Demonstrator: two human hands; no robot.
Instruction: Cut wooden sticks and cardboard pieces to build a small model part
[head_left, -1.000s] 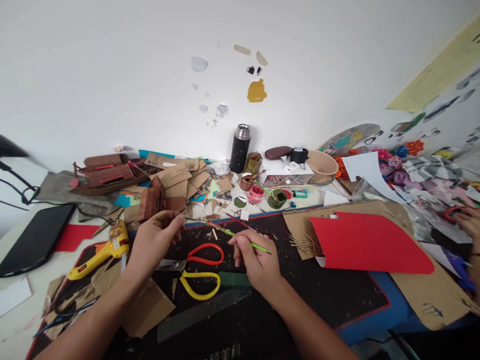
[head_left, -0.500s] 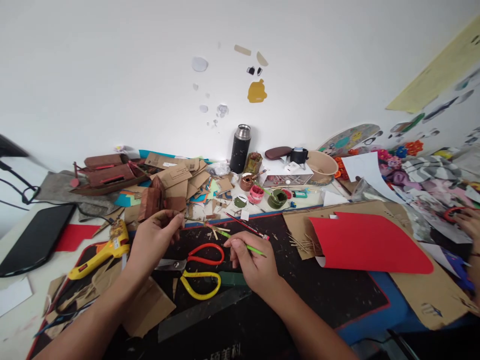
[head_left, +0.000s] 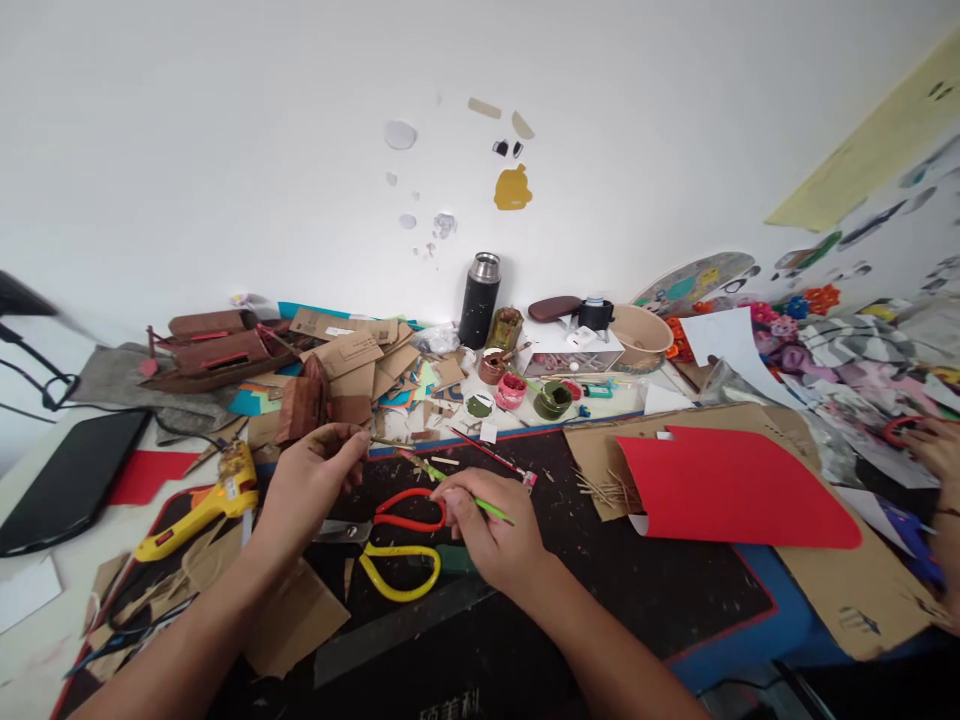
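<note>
My left hand point(head_left: 311, 480) pinches a thin wooden stick point(head_left: 390, 443) between thumb and fingers, and the stick points to the right. My right hand point(head_left: 491, 535) is closed round a green paintbrush point(head_left: 491, 511), whose tip reaches the stick's right end. Both hands hover over a black cutting mat point(head_left: 585, 590). Just below them lie scissors with one red and one yellow handle point(head_left: 401, 545).
A yellow glue gun point(head_left: 202, 505) lies at the left, near a black tablet point(head_left: 71, 475). Red paper point(head_left: 739, 490) rests on cardboard at the right. Paint pots point(head_left: 553, 398), a black flask point(head_left: 480, 298) and cardboard scraps crowd the back. Another person's hand point(head_left: 934, 445) shows at the right edge.
My right hand has slid left with the green brush, toward the stick's end. The left hand has stayed almost still.
</note>
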